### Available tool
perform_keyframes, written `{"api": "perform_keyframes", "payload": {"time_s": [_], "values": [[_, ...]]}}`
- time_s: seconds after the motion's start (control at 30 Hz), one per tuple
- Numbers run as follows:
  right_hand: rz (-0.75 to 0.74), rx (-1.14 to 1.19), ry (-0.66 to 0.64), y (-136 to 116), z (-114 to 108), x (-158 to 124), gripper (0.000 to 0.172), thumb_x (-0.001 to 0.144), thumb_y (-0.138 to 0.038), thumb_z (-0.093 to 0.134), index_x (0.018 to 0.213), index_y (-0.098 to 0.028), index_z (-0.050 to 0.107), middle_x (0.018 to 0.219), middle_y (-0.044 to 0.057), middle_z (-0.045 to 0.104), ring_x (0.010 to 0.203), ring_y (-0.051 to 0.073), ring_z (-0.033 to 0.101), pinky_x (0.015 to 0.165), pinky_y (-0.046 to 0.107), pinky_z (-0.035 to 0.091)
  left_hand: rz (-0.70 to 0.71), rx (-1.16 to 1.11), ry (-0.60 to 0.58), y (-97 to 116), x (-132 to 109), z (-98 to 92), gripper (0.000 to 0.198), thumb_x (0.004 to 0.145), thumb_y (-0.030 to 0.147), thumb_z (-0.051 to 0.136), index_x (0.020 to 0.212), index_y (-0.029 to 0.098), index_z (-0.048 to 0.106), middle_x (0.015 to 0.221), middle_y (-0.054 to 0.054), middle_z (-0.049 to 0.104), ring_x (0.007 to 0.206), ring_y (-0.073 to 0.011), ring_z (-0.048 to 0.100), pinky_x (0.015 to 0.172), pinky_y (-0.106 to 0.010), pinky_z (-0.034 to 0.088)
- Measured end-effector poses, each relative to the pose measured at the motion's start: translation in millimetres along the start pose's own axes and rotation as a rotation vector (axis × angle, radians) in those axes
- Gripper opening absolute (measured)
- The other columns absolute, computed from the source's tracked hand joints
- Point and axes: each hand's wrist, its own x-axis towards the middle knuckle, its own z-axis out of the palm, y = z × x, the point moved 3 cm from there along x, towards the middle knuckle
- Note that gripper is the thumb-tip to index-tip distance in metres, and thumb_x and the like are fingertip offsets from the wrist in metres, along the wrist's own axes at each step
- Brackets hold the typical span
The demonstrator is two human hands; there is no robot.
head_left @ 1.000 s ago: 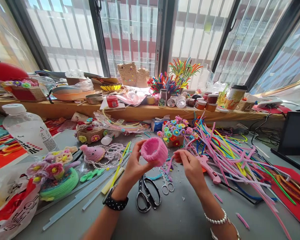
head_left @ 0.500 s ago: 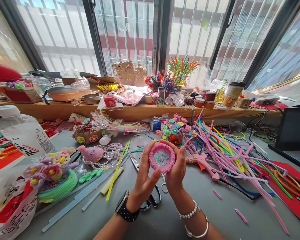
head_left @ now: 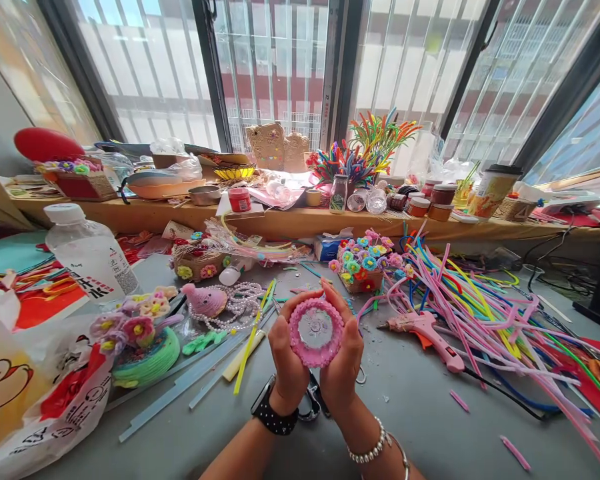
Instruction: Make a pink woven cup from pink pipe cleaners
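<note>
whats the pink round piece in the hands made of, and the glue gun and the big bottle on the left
Pink round piece: soft, matte chenille or yarn, judging by its fuzzy, bumpy rim; the see-through, glinting middle suggests clear plastic.
Glue gun: probably smooth hard plastic, from its moulded pink body.
Bottle: glossy, likely plastic, being see-through with bright highlights.

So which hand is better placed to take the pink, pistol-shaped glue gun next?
Probably the right hand: nearer the glue gun than the left hand, though both cup the round fuzzy pink piece.
</note>
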Motion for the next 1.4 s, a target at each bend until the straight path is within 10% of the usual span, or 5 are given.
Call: {"api": "perform_keyframes", "payload": {"time_s": [0.43, 0.67, 1.4], "values": [[-0.017, -0.083, -0.017, 0, -1, -4, 0.051, 0.089, -0.043, 0.020, 0.101, -0.015, 0.062, 0.111, 0.010, 0.061, 0.110, 0.023, 0.051, 0.095, 0.044, 0.036, -0.076, 0.043, 0.075, -2, 2, -2.9, 0.045, 0.080, 0.048, 0.031, 0.074, 0.017, 0.063, 0.077, -0.006, 0.065, 0.085, -0.0226, 0.058, 0.075, -0.032, 0.044], [-0.028, -0.046, -0.022, -2, -3, -1, 0.049, 0.087, -0.046, 0.025, 0.108, -0.016, 0.058, 0.114, 0.011, 0.059, 0.108, 0.024, 0.053, 0.090, 0.043, 0.040, 0.129, 0.235, 0.004, 4, -3, 0.4, 0.042, 0.087, 0.036, 0.028, 0.091, 0.018, 0.066, 0.112, -0.006, 0.061, 0.112, -0.0219, 0.048, 0.099, -0.035, 0.031], [0.052, -0.031, 0.028, 4, -5, 3, 0.051, 0.086, -0.046, 0.023, 0.086, -0.015, 0.063, 0.087, 0.009, 0.066, 0.083, 0.021, 0.060, 0.075, 0.035, 0.045, -0.033, 0.052, 0.006, -4, -4, 4.1, 0.043, 0.085, 0.039, 0.029, 0.096, 0.017, 0.065, 0.110, -0.006, 0.063, 0.109, -0.0226, 0.051, 0.095, -0.036, 0.036]]}}
